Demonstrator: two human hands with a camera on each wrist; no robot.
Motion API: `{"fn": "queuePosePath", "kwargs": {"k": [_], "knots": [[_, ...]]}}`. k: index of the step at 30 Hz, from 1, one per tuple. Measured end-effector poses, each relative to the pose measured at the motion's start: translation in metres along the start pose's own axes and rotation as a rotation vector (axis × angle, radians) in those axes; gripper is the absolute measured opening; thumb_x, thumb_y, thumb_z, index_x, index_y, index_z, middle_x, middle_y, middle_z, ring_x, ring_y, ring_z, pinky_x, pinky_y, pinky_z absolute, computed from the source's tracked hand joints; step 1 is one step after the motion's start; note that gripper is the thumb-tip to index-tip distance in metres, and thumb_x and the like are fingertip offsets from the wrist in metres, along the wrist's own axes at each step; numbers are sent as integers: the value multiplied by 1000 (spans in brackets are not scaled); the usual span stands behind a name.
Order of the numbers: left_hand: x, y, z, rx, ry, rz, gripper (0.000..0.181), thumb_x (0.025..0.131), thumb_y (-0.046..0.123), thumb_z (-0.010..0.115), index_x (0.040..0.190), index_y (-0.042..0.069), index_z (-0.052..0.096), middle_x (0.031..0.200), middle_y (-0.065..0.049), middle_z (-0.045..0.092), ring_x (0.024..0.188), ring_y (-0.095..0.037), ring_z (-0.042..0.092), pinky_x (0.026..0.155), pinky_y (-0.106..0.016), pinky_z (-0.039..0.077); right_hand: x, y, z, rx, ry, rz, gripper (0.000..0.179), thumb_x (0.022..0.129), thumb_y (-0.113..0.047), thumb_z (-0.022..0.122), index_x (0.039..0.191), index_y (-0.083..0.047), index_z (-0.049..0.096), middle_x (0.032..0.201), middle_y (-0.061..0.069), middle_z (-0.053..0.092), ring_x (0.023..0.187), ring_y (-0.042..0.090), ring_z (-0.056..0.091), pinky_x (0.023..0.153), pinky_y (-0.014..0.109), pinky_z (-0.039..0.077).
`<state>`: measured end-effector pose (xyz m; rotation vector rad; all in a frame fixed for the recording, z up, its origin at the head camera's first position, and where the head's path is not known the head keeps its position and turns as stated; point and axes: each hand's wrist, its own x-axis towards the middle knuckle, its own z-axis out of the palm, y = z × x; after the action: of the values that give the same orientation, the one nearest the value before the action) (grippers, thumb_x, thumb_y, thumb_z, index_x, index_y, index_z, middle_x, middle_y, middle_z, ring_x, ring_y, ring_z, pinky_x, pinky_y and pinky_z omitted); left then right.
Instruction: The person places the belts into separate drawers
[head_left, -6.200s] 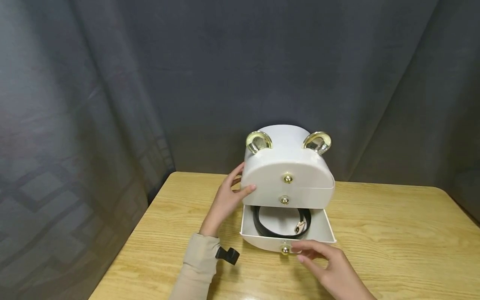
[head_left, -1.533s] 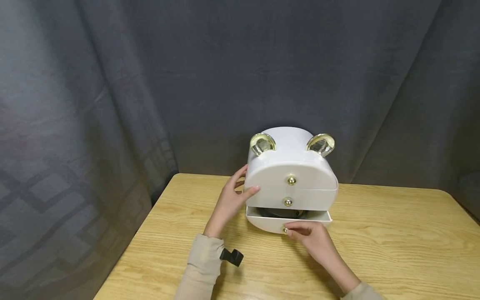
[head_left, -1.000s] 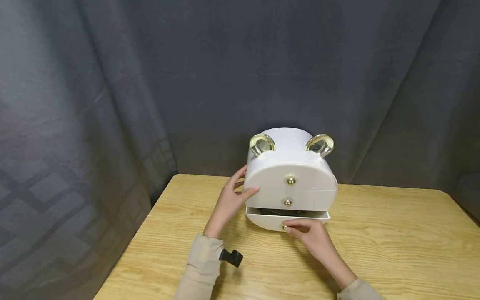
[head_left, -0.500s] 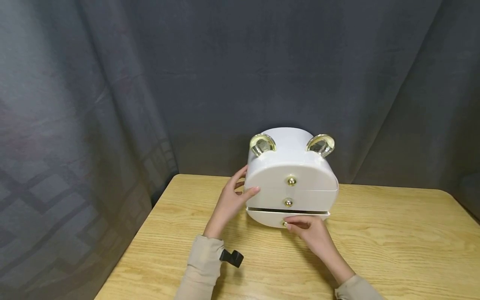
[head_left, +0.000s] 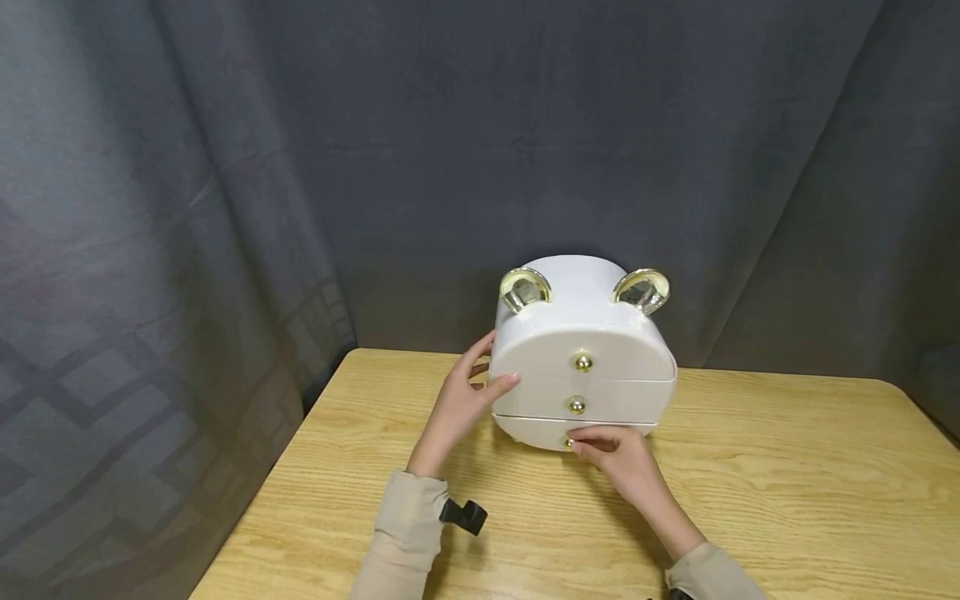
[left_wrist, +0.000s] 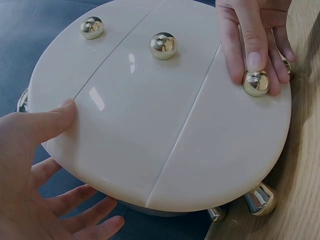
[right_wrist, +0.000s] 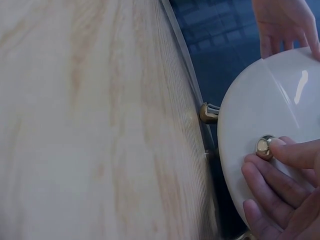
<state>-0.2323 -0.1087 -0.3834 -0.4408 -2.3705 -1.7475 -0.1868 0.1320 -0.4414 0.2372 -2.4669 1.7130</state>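
Note:
A white rounded jewelry box [head_left: 630,354] with gold ears stands on the wooden table, its front facing me. My left hand [head_left: 459,404] holds the box's left side, thumb on the front face and fingers along the side wall. At the bottom drawer [left_wrist: 220,130], my right hand [head_left: 618,462] pinches the gold knob [right_wrist: 264,147] between thumb and fingers. That drawer sits nearly flush with the front, with a thin seam above it. The black belt seen earlier inside it is hidden. Above are a middle knob [head_left: 576,405] and a top knob [head_left: 582,362].
The wooden table [head_left: 787,483] extends to both sides and in front of the box. A dark grey curtain [head_left: 420,167] hangs behind and to the left. Small gold feet [left_wrist: 261,199] support the box. A black strap mount [head_left: 465,515] juts from the left wrist.
The bottom drawer, wide open with a black coiled belt inside, has slid inward to nearly flush. The right hand took its knob and moved forward with it. The left hand kept its hold.

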Motion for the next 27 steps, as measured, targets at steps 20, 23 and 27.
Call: {"fn": "queuePosePath", "kwargs": {"k": [20, 23, 27], "knots": [[-1, 0, -1, -13, -2, -11, 69, 89, 31, 76, 150, 29, 44, 139, -5, 51, 123, -32, 53, 92, -45, 53, 3, 1, -1, -16, -6, 6, 13, 85, -2, 77, 97, 1, 78, 101, 13, 74, 93, 20, 70, 75, 22, 55], [-1, 0, -1, -7, -3, -17, 69, 89, 32, 77, 150, 28, 45, 140, -6, 51, 123, -34, 53, 90, -45, 54, 3, 0, -1, -16, 0, 17, 12, 84, -1, 76, 96, 2, 78, 101, 14, 74, 90, 19, 70, 74, 22, 56], [-2, 1, 0, 4, 0, -22, 69, 88, 31, 77, 150, 29, 45, 140, -6, 52, 123, -34, 53, 90, -45, 54, 3, -1, 0, -5, 1, 26, 11, 84, 2, 75, 95, 3, 77, 100, 16, 74, 81, 17, 71, 71, 23, 56]]}}
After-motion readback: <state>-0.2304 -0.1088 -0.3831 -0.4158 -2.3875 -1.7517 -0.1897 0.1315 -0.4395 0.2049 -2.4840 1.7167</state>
